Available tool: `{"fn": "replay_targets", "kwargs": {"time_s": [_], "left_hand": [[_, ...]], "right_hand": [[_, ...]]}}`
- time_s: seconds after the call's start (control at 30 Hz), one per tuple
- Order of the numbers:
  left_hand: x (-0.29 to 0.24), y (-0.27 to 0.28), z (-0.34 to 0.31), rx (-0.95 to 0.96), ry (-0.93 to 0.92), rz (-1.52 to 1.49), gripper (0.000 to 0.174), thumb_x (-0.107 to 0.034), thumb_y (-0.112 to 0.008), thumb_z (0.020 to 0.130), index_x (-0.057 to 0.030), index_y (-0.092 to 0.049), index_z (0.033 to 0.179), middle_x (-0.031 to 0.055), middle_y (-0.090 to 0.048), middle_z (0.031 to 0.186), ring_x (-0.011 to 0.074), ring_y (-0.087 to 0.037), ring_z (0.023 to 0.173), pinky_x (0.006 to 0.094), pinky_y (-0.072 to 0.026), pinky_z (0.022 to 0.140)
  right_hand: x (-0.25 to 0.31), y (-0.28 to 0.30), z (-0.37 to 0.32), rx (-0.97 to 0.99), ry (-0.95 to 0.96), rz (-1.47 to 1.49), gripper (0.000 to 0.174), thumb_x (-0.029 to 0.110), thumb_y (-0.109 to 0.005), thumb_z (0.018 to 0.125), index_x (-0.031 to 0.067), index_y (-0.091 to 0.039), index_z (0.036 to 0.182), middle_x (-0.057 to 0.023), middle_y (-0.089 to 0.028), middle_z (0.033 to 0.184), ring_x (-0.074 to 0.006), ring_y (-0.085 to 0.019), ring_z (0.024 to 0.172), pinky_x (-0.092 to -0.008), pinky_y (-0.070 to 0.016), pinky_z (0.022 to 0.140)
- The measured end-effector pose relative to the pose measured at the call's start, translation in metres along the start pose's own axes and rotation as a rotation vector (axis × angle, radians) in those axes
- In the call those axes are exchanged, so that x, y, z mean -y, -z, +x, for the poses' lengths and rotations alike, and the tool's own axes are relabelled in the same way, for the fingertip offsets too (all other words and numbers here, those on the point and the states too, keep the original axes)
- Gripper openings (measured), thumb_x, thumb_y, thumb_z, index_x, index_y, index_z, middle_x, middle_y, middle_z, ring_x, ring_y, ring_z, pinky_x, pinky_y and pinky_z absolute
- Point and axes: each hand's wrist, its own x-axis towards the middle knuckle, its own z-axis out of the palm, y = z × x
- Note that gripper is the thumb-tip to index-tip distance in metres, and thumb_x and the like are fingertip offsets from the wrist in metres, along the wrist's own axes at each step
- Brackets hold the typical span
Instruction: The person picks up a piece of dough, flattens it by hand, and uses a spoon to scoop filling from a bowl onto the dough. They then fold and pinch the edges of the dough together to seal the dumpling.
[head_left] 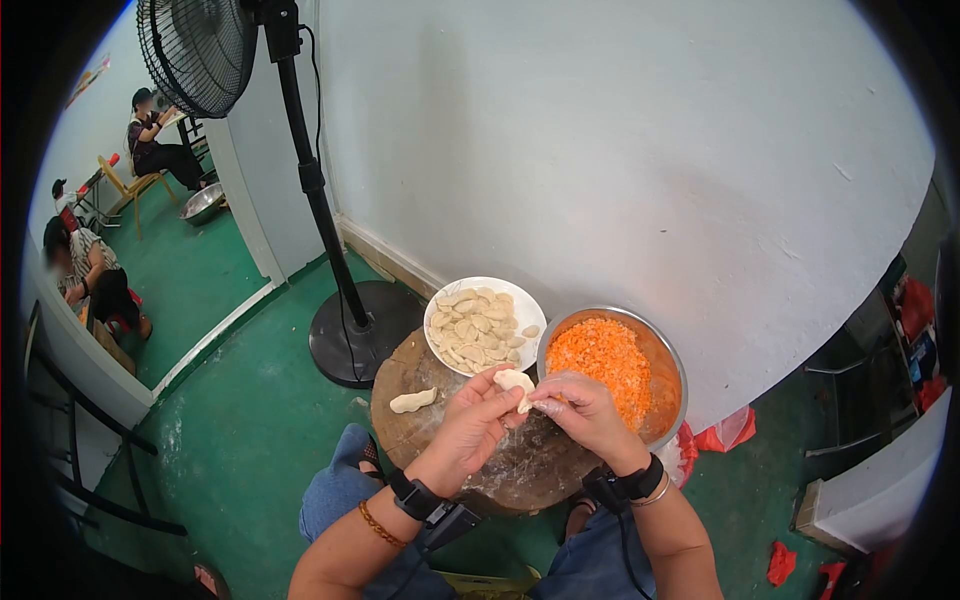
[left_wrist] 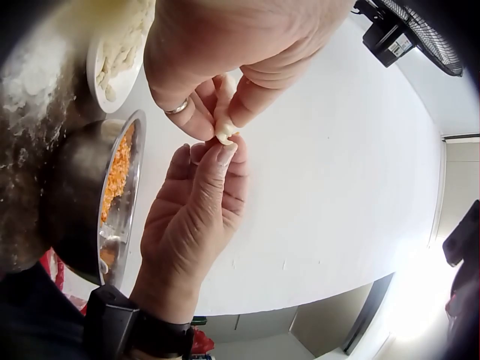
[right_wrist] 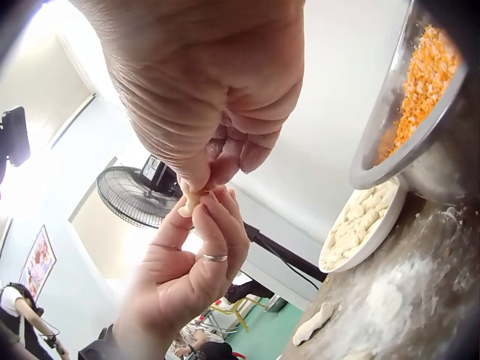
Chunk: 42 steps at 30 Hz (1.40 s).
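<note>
Between the two hands is a pale dough dumpling [head_left: 514, 381]. My left hand [head_left: 472, 424] holds its body between thumb and fingers. The thumb and fingertips of my right hand [head_left: 588, 412] pinch the dumpling's near end, as the left wrist view also shows. Both hands are raised over a round wooden block [head_left: 398, 452] dusted with flour. Left of the hands, a long dough piece [head_left: 413, 401] lies on the block. Behind them stands a white plate [head_left: 533, 311] of shaped dumplings [head_left: 472, 325]. A steel bowl [head_left: 671, 376] holds orange chopped filling [head_left: 598, 358] beyond the right hand.
A black standing fan [head_left: 318, 215] rises behind the block on the left, its round base on the green floor [head_left: 235, 425]. A white wall [head_left: 620, 150] closes off the back. Red plastic bags [head_left: 727, 430] lie right of the bowl. Several people sit through the opening at left.
</note>
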Motion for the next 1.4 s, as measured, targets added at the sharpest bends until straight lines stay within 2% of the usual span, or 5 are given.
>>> {"fn": "replay_targets", "kwargs": {"time_s": [0.27, 0.47, 0.67, 0.97, 1.4], "left_hand": [[0.0, -0.002, -0.001, 0.001, -0.024, 0.013, 0.036, -0.004, -0.061, 0.083, -0.0058, -0.047, 0.116, 0.0035, -0.057, 0.103, 0.0113, -0.056, 0.091, 0.0249, -0.0458, 0.076], [0.001, -0.001, 0.0, 0.023, -0.036, 0.015, 0.035, -0.004, -0.061, 0.083, -0.004, -0.05, 0.116, 0.0042, -0.058, 0.105, 0.0118, -0.055, 0.093, 0.0251, -0.0445, 0.078], [0.001, -0.001, 0.001, 0.018, -0.058, 0.013, 0.034, -0.006, -0.059, 0.084, -0.003, -0.05, 0.117, 0.0042, -0.058, 0.105, 0.0119, -0.056, 0.092, 0.0251, -0.0452, 0.079], [-0.002, 0.0, 0.0, -0.002, 0.024, -0.026, 0.039, -0.007, -0.061, 0.083, -0.0036, -0.046, 0.119, 0.0048, -0.058, 0.104, 0.0117, -0.056, 0.09, 0.0242, -0.0474, 0.075], [0.001, 0.004, 0.002, 0.039, -0.004, 0.037, 0.034, -0.005, -0.057, 0.085, -0.0054, -0.048, 0.118, 0.0039, -0.058, 0.1, 0.0096, -0.056, 0.086, 0.0234, -0.0469, 0.072]], "right_hand": [[-0.005, -0.004, -0.004, -0.022, -0.124, 0.177, 0.011, 0.0, -0.06, 0.082, 0.0008, -0.059, 0.092, -0.0038, -0.059, 0.091, -0.0112, -0.055, 0.086, -0.0253, -0.0436, 0.076], [-0.007, -0.007, -0.005, -0.086, -0.19, 0.277, 0.011, 0.0, -0.061, 0.078, 0.0008, -0.06, 0.089, -0.0023, -0.06, 0.087, -0.0096, -0.055, 0.083, -0.0246, -0.0442, 0.075], [-0.006, -0.004, -0.004, -0.048, -0.117, 0.144, 0.01, 0.001, -0.059, 0.082, 0.0013, -0.059, 0.092, -0.0034, -0.059, 0.09, -0.0111, -0.054, 0.085, -0.0248, -0.0435, 0.075], [0.001, 0.002, 0.003, -0.014, 0.066, -0.006, 0.016, 0.001, -0.06, 0.079, 0.0034, -0.064, 0.094, -0.0083, -0.061, 0.088, -0.0199, -0.058, 0.083, -0.0289, -0.0455, 0.073], [-0.004, 0.002, -0.001, 0.005, -0.005, 0.029, 0.012, 0.001, -0.061, 0.079, 0.0037, -0.064, 0.09, -0.0071, -0.061, 0.086, -0.019, -0.058, 0.083, -0.0282, -0.0457, 0.074]]}}
